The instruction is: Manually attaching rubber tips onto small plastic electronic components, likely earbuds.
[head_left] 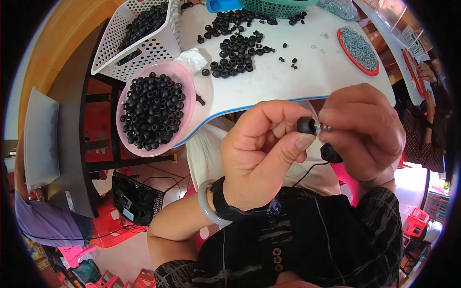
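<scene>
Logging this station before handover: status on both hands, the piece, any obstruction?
Left hand pinching round black piece. Right hand holding small metal part at the piece's opening. Nothing seen blocking either hand.

Small, shiny silver metal piece (326,128): partly hidden by right fingers (338,116). Green plastic basket (278,8): cut off above.

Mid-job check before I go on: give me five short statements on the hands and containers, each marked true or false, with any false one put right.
1. The left hand holds a rounded black piece. True.
2. The right hand is empty. False: it grips a small metal piece.
3. The pink bowl holds many black pieces. True.
4. The red tray lies left of the pink bowl. False: it lies to the right.
5. A pale bangle circles the left wrist. True.
</scene>
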Demonstrator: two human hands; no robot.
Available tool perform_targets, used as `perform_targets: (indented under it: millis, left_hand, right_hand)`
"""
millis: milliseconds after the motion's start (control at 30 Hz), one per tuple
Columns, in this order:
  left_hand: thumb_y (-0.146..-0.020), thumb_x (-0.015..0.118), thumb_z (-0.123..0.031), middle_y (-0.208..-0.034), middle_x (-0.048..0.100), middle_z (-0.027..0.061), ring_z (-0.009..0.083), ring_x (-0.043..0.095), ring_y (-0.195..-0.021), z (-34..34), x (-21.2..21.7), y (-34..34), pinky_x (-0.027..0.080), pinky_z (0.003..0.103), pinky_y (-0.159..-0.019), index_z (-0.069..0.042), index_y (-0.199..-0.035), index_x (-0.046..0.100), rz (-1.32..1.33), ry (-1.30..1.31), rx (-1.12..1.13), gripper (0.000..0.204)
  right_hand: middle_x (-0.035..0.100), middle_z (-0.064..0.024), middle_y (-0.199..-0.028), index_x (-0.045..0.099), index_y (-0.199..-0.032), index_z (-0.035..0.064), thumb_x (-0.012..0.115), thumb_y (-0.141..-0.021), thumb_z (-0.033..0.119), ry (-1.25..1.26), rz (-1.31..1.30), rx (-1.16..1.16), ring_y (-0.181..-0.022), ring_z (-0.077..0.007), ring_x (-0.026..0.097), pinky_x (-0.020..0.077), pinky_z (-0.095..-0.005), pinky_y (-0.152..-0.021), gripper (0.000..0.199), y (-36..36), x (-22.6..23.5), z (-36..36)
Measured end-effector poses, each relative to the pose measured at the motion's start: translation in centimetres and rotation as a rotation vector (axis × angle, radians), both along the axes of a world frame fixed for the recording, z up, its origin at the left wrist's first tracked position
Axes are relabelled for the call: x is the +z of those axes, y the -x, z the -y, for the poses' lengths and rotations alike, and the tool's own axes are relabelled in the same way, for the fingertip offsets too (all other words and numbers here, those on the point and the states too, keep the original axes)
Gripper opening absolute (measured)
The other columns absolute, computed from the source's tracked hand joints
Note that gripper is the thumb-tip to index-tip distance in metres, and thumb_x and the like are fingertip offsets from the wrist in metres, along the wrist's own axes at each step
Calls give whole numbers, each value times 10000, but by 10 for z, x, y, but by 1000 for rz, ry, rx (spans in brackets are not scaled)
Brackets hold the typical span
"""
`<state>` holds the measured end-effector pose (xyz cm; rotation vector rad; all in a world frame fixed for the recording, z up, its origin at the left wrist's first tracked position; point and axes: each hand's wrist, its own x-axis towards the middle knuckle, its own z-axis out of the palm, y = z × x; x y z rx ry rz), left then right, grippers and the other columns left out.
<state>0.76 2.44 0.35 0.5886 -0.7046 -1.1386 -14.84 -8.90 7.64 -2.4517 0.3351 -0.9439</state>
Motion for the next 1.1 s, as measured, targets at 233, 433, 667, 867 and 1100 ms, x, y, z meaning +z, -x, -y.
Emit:
perform_targets:
  millis: [233, 433, 667, 867, 1100]
  left_hand:
    - [-1018, 684, -52, -1073, 705, 149, 145, 648, -783, 0, -5, -2, 574, 316, -754, 48, -1266, 555, 30, -30, -25, 297]
    - [-1013, 697, -65, -1085, 710, 155, 137, 640, -765, 1, -8, -3, 577, 320, -743, 45, -1251, 563, 21, -38, -51, 295]
    - [-1016, 648, 42, -1088, 675, 57, 52, 601, -843, 4, -7, 4, 500, 185, -738, 55, -1277, 590, -128, 23, -82, 267]
    - [-1008, 706, -83, -1057, 708, 151, 142, 640, -751, 4, -9, 2, 566, 316, -714, 60, -1234, 583, -67, -29, -82, 295]
    - [-1012, 706, -94, -986, 681, 122, 144, 615, -739, 6, -10, 3, 549, 321, -734, 42, -1192, 588, -66, -57, -43, 255]
  right_hand:
    - [715, -138, -914, 759, -1000, 30, 861, -767, 56, -199, 22, 115, -806, -219, 693, 525, -312, -683, 256, -3, -7, 11]
    - [713, -138, -911, 763, -1015, 24, 861, -763, 52, -202, 26, 154, -793, -213, 682, 517, -313, -663, 271, -1, -13, 13]
    - [717, -126, -919, 717, -1068, 13, 846, -776, 39, -73, 14, 156, -817, -243, 691, 533, -343, -683, 320, 4, -15, 14]
    - [711, -120, -907, 719, -1027, 3, 816, -791, 19, -117, 16, 125, -774, -246, 686, 525, -342, -675, 255, 4, -16, 13]
    - [682, -19, -849, 729, -1070, -16, 698, -948, 77, -292, -242, -183, -707, -61, 592, 484, -248, -621, 156, 6, -37, 101]
